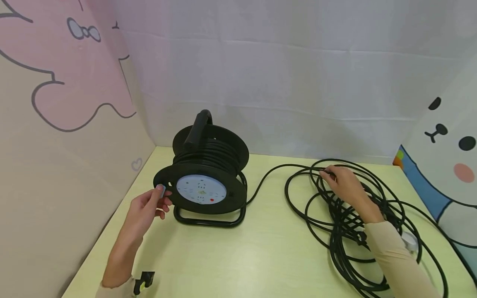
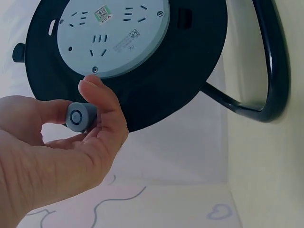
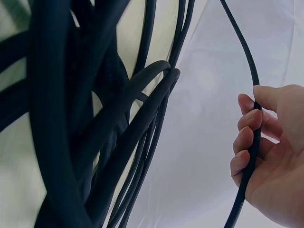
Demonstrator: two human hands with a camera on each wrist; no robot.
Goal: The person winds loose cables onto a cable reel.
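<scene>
In the head view a black cable reel [image 1: 210, 153] stands on its tube frame at the back left of the table, with cable wound on its drum. Its front disc carries a pale socket panel [image 1: 201, 189]. At that disc's left edge my left hand [image 1: 139, 211] pinches a small grey-blue crank knob [image 2: 80, 117] between thumb and fingers. To the right, my right hand [image 1: 348, 188] holds the black cable [image 3: 249, 175], fingers curled round it. From the reel this cable runs across to the loose coils [image 1: 337, 242] beneath my right arm.
The pale yellow table [image 1: 268, 248] meets a white curtain [image 1: 283, 82] at the back. Printed cartoon panels stand at left and right. A white round object [image 1: 410, 241] lies partly hidden among the coils. Some cable hangs toward the right edge.
</scene>
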